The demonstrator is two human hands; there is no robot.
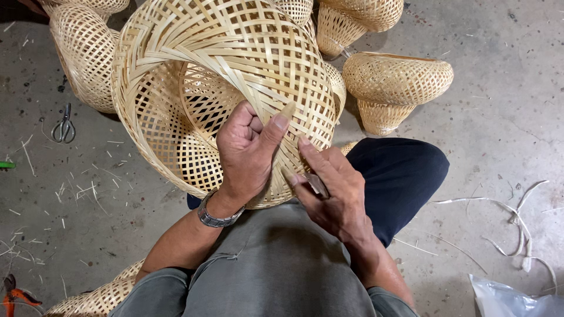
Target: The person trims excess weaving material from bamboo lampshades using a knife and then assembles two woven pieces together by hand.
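Both hands work one basket [235, 70]: left hand [247, 149] pinches its rim, right hand [329, 188] grips a small tool [317, 185]; likely light, springy, best held by the rim.

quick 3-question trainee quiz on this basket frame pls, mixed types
1. True or false: the left hand grips the woven bamboo basket with its thumb raised.
2. What lies on the floor left of the baskets: A) scissors B) a hammer C) a brush?
3. What does the right hand hold?

Key: 1 true. 2 A. 3 A small dark tool, kind unclear, against the basket's weave.
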